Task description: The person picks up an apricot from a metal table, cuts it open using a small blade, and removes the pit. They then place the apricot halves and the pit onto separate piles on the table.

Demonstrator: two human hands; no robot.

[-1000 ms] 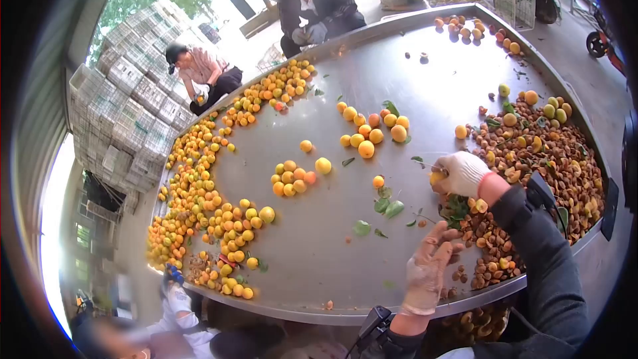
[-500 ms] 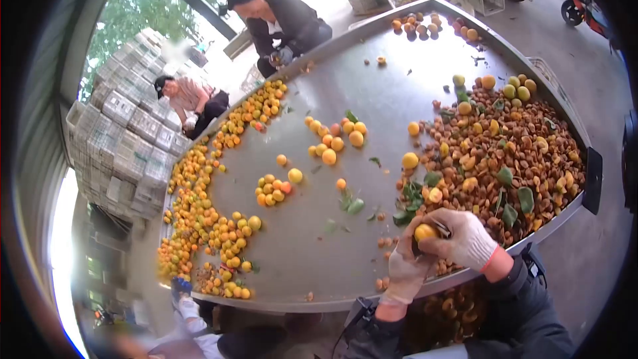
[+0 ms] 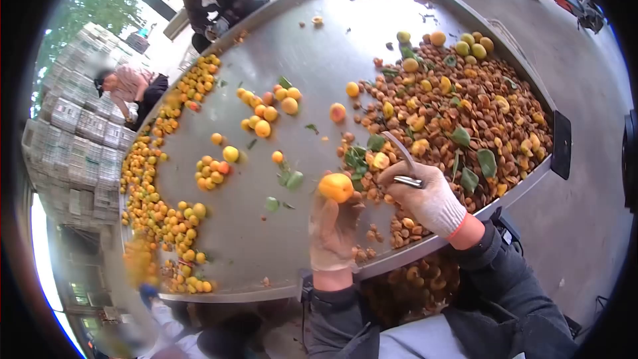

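Observation:
My left hand [image 3: 332, 231], in a thin white glove, is raised over the near edge of the metal table with an orange apricot [image 3: 336, 187] at its fingertips. To its right, my right hand [image 3: 428, 199], in a white glove with a red cuff, is closed on a small curved knife [image 3: 401, 153] whose blade points up and left. Both hands are apart. Behind and right of them lies a big heap of brown pits and fruit scraps [image 3: 465, 113] with green leaves. A single apricot [image 3: 337, 112] rests beyond my left hand.
The metal table [image 3: 279, 252] carries small apricot clusters [image 3: 211, 173] and a long pile [image 3: 143, 193] along its left side. A co-worker [image 3: 216, 0] sits at the far edge, another [image 3: 129, 90] by stacked crates [image 3: 73, 126]. A blue-gloved hand [image 3: 147, 290] is at lower left.
The view has shifted, so the table appears further left. My hands have separated; the left now shows the apricot at its fingertips, and the knife in my right hand is clear of it.

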